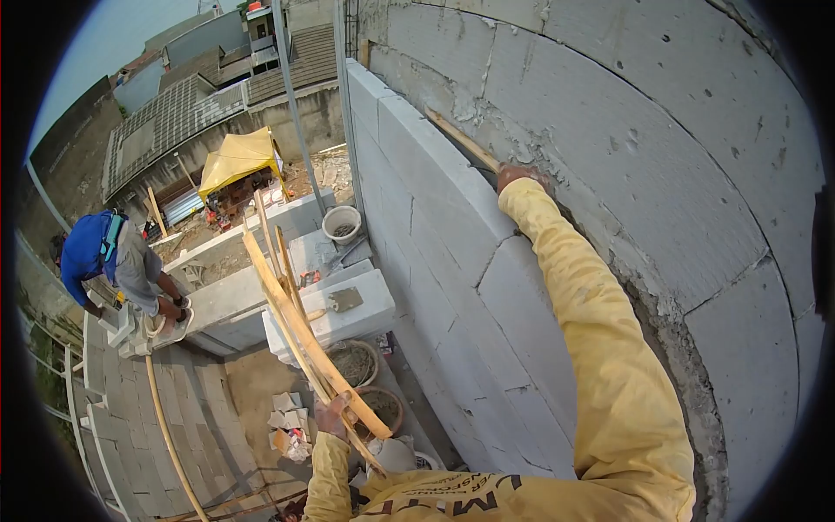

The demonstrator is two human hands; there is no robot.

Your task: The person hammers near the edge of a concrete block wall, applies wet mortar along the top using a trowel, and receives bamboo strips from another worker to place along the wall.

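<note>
My left hand [330, 418] is closed around long thin wooden strips [300, 326], which slant up and away over the drop beside the wall. With my right arm stretched forward, my right hand [524, 177] grips a wooden stick [461, 139]. That stick lies along the narrow gap between the top of the pale block wall [417, 226] and the taller grey block wall [626, 130]. The fingers of my right hand are partly hidden by the yellow sleeve. Rough mortar shows along the gap.
A trowel [339, 302] lies on a white block [370, 300] below. Buckets of mortar, one being a white bucket [342, 224], stand near it. At left a person in blue [96, 248] bends over on a wall top. Metal poles [296, 104] rise ahead; a yellow canopy [239, 161] stands beyond.
</note>
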